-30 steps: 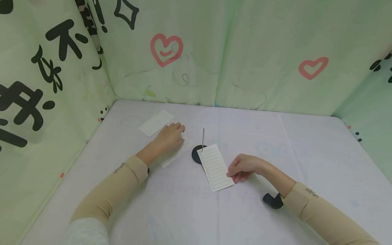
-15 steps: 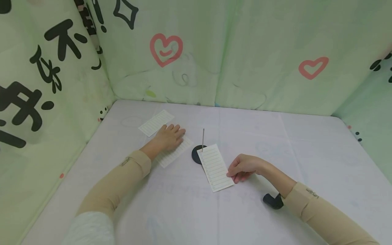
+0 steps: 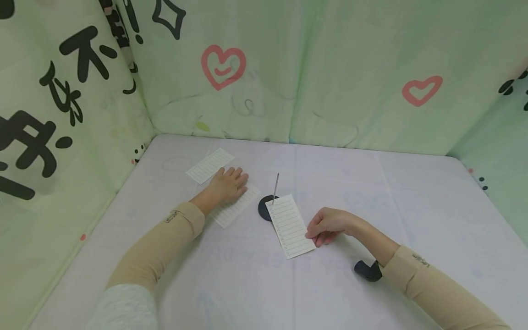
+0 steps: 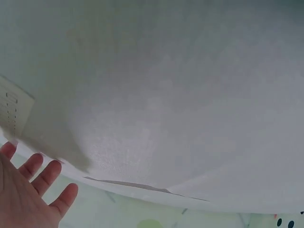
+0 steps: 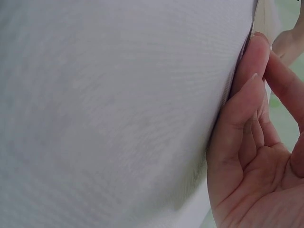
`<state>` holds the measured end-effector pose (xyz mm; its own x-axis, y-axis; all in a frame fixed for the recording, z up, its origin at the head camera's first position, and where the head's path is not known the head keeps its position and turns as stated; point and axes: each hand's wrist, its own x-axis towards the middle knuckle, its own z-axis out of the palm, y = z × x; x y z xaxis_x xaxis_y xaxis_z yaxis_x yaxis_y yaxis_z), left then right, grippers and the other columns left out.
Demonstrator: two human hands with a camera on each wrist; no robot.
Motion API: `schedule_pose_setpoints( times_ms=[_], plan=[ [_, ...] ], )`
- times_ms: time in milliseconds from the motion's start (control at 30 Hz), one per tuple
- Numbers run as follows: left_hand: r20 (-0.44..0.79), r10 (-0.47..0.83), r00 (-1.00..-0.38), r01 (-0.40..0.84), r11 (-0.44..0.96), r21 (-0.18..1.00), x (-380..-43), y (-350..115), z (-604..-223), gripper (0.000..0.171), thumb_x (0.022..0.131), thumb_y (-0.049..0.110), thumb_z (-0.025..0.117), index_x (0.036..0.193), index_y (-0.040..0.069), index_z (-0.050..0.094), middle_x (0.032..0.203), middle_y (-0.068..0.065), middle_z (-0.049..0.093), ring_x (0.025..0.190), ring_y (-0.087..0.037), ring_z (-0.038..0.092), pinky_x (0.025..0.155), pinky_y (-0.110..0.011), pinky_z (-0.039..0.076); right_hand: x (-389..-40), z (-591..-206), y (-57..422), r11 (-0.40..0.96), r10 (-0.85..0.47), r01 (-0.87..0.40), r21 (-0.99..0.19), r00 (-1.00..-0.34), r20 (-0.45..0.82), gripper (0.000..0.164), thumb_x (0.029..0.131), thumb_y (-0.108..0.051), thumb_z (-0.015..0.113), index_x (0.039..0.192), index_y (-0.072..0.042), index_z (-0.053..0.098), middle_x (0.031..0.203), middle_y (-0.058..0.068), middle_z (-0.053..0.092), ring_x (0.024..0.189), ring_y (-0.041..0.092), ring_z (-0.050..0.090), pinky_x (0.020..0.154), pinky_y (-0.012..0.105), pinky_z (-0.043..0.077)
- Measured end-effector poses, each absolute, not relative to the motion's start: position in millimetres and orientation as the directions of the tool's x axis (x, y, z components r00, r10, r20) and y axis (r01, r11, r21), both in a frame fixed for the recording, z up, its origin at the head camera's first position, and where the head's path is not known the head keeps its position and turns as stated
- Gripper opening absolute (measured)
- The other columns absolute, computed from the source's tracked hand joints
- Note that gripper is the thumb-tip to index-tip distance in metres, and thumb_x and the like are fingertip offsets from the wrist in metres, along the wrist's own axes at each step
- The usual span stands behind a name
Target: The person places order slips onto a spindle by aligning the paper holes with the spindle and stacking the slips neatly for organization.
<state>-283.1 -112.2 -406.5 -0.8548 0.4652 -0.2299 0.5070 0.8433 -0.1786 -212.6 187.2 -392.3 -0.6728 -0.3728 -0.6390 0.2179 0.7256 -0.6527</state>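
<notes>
A bill spike with a black round base (image 3: 266,208) and a thin metal pin (image 3: 276,185) stands mid-table, the pin leaning slightly right. A lined paper slip (image 3: 290,227) slants over the base, its top left corner at the pin. My right hand (image 3: 332,222) pinches this slip's lower right edge between thumb and fingers. My left hand (image 3: 227,187) lies with fingers spread over a second lined slip (image 3: 236,206), covering its upper left part. Beyond that hand is a third slip (image 3: 210,166), flat on the table. In the left wrist view, part of a slip (image 4: 14,107) shows above the fingertips.
A white cloth covers the table (image 3: 231,275). Pale green curtains (image 3: 350,68) with printed hearts and black characters hang along the back and sides. A black curved piece (image 3: 368,271) sits beneath the right wrist.
My left hand has flattened, its fingers now spread over the second slip, which has shifted slightly. The pin has tipped a little to the right. My right hand stays in place.
</notes>
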Motion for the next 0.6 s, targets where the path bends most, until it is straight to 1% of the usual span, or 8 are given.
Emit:
schedule_pose_setpoints(
  times_ms=[133, 333, 500, 600],
  plan=[
    [-0.195, 0.484, -0.853, 0.517, 0.834, -0.194, -282.4, -112.0, -406.3, 0.044, 0.098, 0.035, 0.029, 0.136, 0.012, 0.032, 0.137, -0.010, 0.033, 0.126, -0.028, 0.033, 0.103, -0.048, 0.027, -212.4, -392.3, 187.2, 0.728, -0.371, 0.214, -0.651, -0.675, -0.638, 0.011, 0.079, -0.015, 0.070, 0.077, -0.004, 0.068, 0.059, 0.001, 0.062, 0.050, 0.006, 0.057, 0.045, 0.016, 0.042],
    [-0.173, 0.488, -0.856, 0.514, 0.841, -0.171, -283.3, -110.7, -406.8, 0.043, 0.098, 0.031, 0.030, 0.133, 0.007, 0.033, 0.134, -0.011, 0.036, 0.124, -0.028, 0.035, 0.102, -0.048, 0.029, -212.7, -392.9, 187.4, 0.730, -0.373, 0.209, -0.651, -0.676, -0.636, 0.011, 0.079, -0.015, 0.070, 0.078, -0.004, 0.068, 0.059, 0.001, 0.062, 0.050, 0.006, 0.057, 0.045, 0.016, 0.042],
    [-0.178, 0.467, -0.866, 0.493, 0.856, -0.152, -286.2, -108.6, -409.6, 0.041, 0.098, 0.023, 0.028, 0.133, 0.002, 0.032, 0.133, -0.013, 0.039, 0.124, -0.028, 0.036, 0.103, -0.047, 0.028, -212.8, -393.1, 187.4, 0.731, -0.372, 0.209, -0.650, -0.677, -0.636, 0.012, 0.079, -0.015, 0.070, 0.079, -0.003, 0.068, 0.060, 0.001, 0.062, 0.050, 0.007, 0.057, 0.046, 0.017, 0.043],
    [-0.187, 0.461, -0.867, 0.489, 0.859, -0.152, -287.5, -107.2, -410.4, 0.040, 0.096, 0.016, 0.031, 0.133, 0.002, 0.032, 0.132, -0.014, 0.040, 0.123, -0.029, 0.037, 0.103, -0.046, 0.028, -212.9, -392.9, 187.3, 0.733, -0.370, 0.209, -0.647, -0.677, -0.637, 0.012, 0.078, -0.015, 0.070, 0.079, -0.003, 0.068, 0.060, 0.001, 0.062, 0.050, 0.007, 0.057, 0.046, 0.017, 0.043]
  ],
)
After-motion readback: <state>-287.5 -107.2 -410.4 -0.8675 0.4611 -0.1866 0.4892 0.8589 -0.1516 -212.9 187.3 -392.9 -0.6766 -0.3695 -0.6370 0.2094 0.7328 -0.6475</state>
